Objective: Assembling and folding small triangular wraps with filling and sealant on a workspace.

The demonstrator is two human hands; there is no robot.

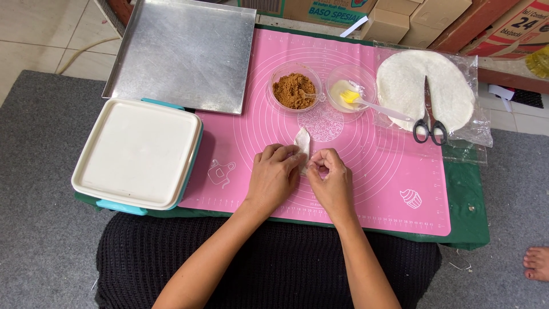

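A small white pastry wrapper (302,141) lies folded on the pink silicone mat (389,171). My left hand (273,174) pinches its lower left edge. Beside it, my right hand (330,177) grips the lower right edge with curled fingers. Both hands meet over the near middle of the mat. The lower part of the wrapper is hidden under my fingers.
Behind the hands stand a clear bowl of brown filling (294,89) and a clear bowl with a yellow brush (351,94). Round wrappers in plastic (406,80) carry scissors (429,123) at right. A metal tray (186,51) and a lidded white container (137,151) sit left.
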